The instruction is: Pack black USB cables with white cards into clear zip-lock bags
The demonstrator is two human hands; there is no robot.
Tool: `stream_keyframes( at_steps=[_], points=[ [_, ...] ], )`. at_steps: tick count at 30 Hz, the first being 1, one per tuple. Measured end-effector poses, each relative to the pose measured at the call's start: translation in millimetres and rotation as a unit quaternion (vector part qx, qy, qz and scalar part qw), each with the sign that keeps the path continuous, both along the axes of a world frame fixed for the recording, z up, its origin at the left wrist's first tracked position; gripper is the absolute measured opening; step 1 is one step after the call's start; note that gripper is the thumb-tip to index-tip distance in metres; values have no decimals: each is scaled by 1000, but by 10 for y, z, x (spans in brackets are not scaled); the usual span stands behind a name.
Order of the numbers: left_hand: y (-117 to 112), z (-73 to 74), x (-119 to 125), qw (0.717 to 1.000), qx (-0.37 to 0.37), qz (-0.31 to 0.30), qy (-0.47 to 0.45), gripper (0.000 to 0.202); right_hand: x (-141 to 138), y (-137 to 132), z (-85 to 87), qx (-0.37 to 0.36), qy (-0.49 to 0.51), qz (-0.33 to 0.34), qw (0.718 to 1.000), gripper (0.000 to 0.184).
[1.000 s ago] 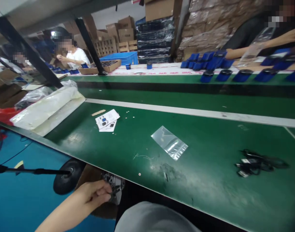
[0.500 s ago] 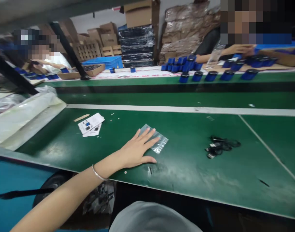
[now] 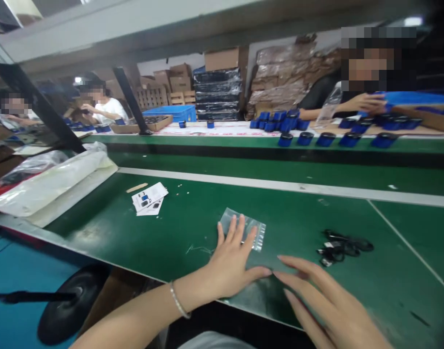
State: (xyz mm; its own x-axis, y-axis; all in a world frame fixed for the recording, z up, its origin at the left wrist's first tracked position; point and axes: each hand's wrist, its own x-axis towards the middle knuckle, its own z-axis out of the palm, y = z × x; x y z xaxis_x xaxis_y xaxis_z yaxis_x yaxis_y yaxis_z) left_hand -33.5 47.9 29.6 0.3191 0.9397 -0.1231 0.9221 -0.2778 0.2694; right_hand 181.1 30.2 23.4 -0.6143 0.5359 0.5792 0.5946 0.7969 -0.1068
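Note:
My left hand [image 3: 234, 259] lies with fingers spread, its fingertips over a small clear zip bag [image 3: 260, 232] on the green table [image 3: 192, 213]. A bracelet circles that wrist. My right hand [image 3: 323, 295] has come in at the lower right, fingers stretched out and apart, with nothing visible in it; its fingertips are close to my left thumb. Beyond my right hand lie black cables [image 3: 345, 248] with light connectors, loosely bunched. Two printed leaflets [image 3: 149, 198], overlapping, rest to the left, beside a thin wooden stick [image 3: 136, 187].
A large whitish plastic bag [image 3: 58, 189] lies at the table's left end. Blue round items with black tops [image 3: 325, 139] line the raised bench behind. A co-worker's hands [image 3: 369, 103] are busy at the far right; other people sit at the back left. An overhead shelf [image 3: 192, 34] crosses above.
My right hand has entered from the lower right. My left hand stays spread on the clear bag, its fingers shifted slightly over it. The camera view has tilted up and shifted left.

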Motion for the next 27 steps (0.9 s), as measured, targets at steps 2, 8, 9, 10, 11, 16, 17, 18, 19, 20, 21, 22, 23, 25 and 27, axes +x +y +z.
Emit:
stream_keyframes(
  at_steps=[2, 8, 9, 10, 11, 16, 17, 18, 19, 20, 21, 22, 23, 25, 27],
  points=[
    [47, 92, -322, 999, 21, 32, 18, 86, 18, 134, -33, 54, -57, 11, 997, 31],
    [424, 351, -1864, 928, 49, 345, 132, 95, 107, 204, -243, 103, -81, 5, 991, 36],
    [473, 359, -2064, 914, 27, 378, 143, 86, 102, 209, -253, 109, -79, 8, 991, 36],
    [512, 353, -2222, 905, 4, 397, 150, 74, 88, 222, -256, 116, -79, 12, 990, 36],
    [540, 336, -2335, 899, -15, 410, 154, 66, 68, 241, -255, 125, -80, 15, 989, 36],
    [583, 245, -2429, 891, -35, 419, 172, 49, -52, 357, -281, 147, -91, 27, 985, 33],
    [586, 241, -2407, 891, -33, 417, 176, 48, -62, 370, -298, 146, -90, 29, 985, 32],
    [591, 240, -2384, 892, -33, 415, 178, 47, -65, 378, -317, 144, -86, 32, 985, 31],
    [600, 241, -2364, 891, -34, 414, 181, 46, -61, 382, -335, 141, -82, 33, 986, 30],
    [611, 241, -2348, 890, -37, 416, 184, 46, -53, 382, -351, 134, -80, 31, 987, 29],
    [624, 239, -2334, 888, -41, 419, 187, 45, -42, 379, -364, 127, -77, 29, 989, 28],
    [636, 233, -2322, 886, -44, 421, 189, 46, -31, 375, -374, 119, -73, 26, 990, 27],
    [646, 225, -2312, 885, -47, 423, 191, 46, -21, 370, -380, 112, -70, 24, 991, 26],
    [654, 204, -2298, 886, -50, 420, 189, 46, -10, 360, -383, 97, -66, 27, 993, 24],
    [643, 190, -2297, 895, -45, 404, 183, 47, -14, 352, -378, 75, -63, 29, 995, 24]
  ],
)
